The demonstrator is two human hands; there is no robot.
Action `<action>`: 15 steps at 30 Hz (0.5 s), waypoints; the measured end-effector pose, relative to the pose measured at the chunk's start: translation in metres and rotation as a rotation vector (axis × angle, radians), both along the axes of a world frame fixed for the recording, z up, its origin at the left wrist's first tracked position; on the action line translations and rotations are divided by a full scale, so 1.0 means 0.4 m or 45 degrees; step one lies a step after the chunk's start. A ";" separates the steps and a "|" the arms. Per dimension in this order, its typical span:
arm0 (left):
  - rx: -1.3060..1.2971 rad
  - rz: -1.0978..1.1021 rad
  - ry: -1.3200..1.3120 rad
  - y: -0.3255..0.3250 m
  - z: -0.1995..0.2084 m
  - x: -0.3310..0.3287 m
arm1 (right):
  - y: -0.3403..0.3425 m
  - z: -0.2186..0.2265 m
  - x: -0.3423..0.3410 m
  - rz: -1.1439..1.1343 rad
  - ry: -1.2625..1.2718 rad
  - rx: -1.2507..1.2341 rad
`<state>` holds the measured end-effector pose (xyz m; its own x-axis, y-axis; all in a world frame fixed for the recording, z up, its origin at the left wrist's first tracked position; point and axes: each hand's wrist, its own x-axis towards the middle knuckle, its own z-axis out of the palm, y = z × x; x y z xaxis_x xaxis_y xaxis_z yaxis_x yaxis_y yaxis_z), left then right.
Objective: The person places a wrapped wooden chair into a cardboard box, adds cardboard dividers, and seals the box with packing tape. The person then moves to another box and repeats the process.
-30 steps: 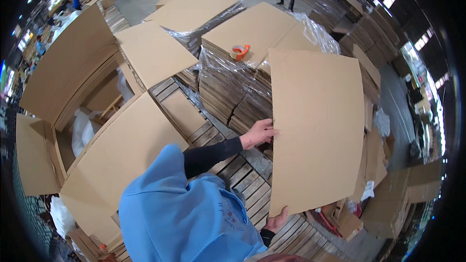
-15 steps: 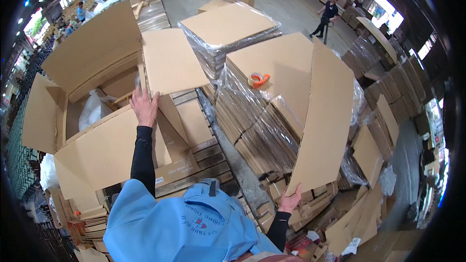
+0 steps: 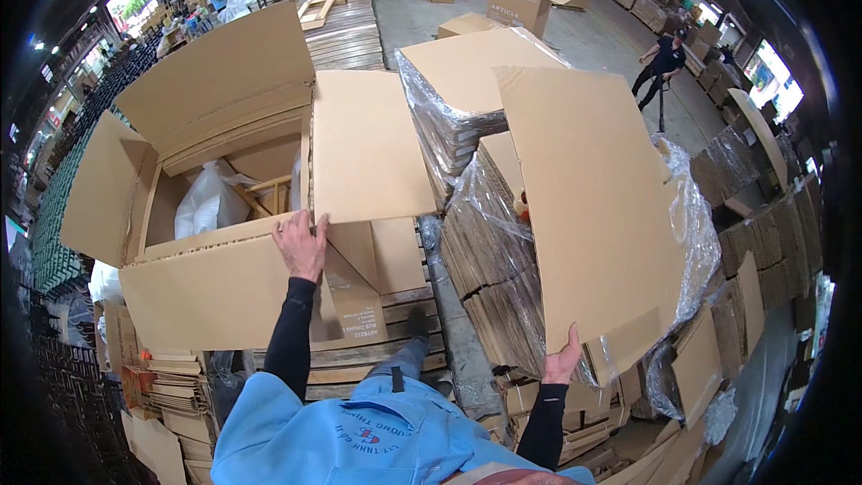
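At the left stands a large carton point(image 3: 135, 256) with its flaps folded out. Inside lie a white foam-wrapped bundle point(image 3: 212, 207) and wooden pieces point(image 3: 272, 185). My left hand point(image 3: 302, 247) rests on the carton's near right corner, fingers apart, between the near flap point(image 3: 206, 296) and the right flap point(image 3: 370, 148). With my right hand point(image 3: 563, 360) I grip the lower edge of a big flat cardboard sheet point(image 3: 602, 216); it tilts over a plastic-wrapped stack of flat cardboard point(image 3: 498, 296). The sheet mostly hides an orange tape dispenser point(image 3: 522, 207) behind it.
Another wrapped cardboard stack point(image 3: 458, 72) stands beyond. The carton sits on a wooden pallet point(image 3: 409, 328). Scrap cardboard point(image 3: 575, 436) lies at lower right. A person in dark clothes point(image 3: 660, 67) stands at far right, and cartons point(image 3: 521, 4) stand at the back.
The cardboard sheet has swung from nearly edge-on to facing me more fully, covering most of the tape dispenser. My left hand stays near the carton's corner. The whole view has shifted.
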<state>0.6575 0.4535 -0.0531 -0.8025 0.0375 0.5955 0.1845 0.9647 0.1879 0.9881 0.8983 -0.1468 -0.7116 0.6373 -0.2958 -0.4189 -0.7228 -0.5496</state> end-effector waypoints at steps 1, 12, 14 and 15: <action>0.011 0.005 -0.022 -0.009 -0.006 0.001 | 0.000 -0.004 -0.052 0.006 -0.009 0.031; 0.240 -0.028 0.018 0.013 0.013 0.043 | 0.052 0.090 -0.562 0.503 0.117 0.029; 0.216 -0.029 0.049 -0.003 -0.007 0.048 | 0.019 0.163 -0.731 0.385 -0.239 0.155; 0.234 -0.036 0.033 -0.002 -0.003 0.064 | 0.017 0.197 -0.825 0.438 -0.205 0.184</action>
